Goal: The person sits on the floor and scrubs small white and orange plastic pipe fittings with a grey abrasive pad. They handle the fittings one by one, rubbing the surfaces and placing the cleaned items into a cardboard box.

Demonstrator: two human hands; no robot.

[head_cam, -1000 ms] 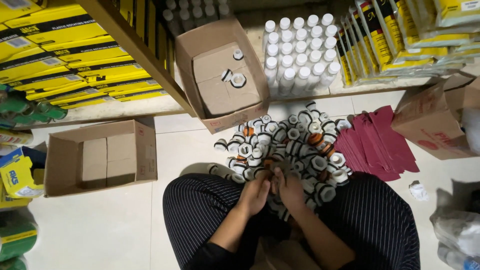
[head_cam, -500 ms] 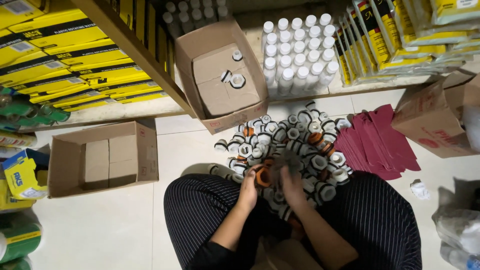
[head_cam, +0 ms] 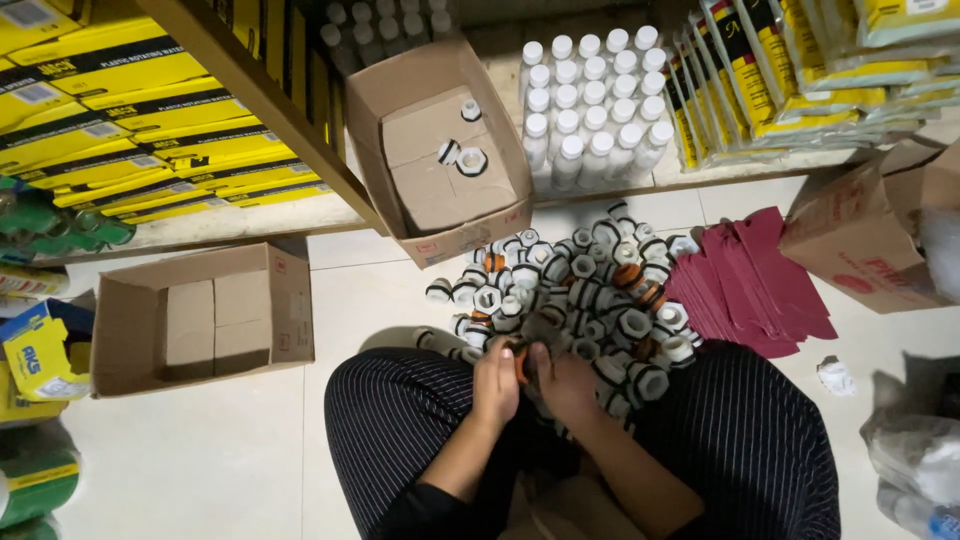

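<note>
Both hands (head_cam: 530,378) together over fittings (head_cam: 585,290)

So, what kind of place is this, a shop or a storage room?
Probably a storeroom of a hardware or plumbing supplier. A shelf holds stacked yellow boxes and rows of white bottles, and a heap of white plastic fittings lies on the tiled floor beside open cartons.

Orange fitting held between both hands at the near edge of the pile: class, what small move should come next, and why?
Probably lift the orange fitting clear of the pile. Both the left hand and the right hand grip it, and the box beyond already holds three fittings.
</note>
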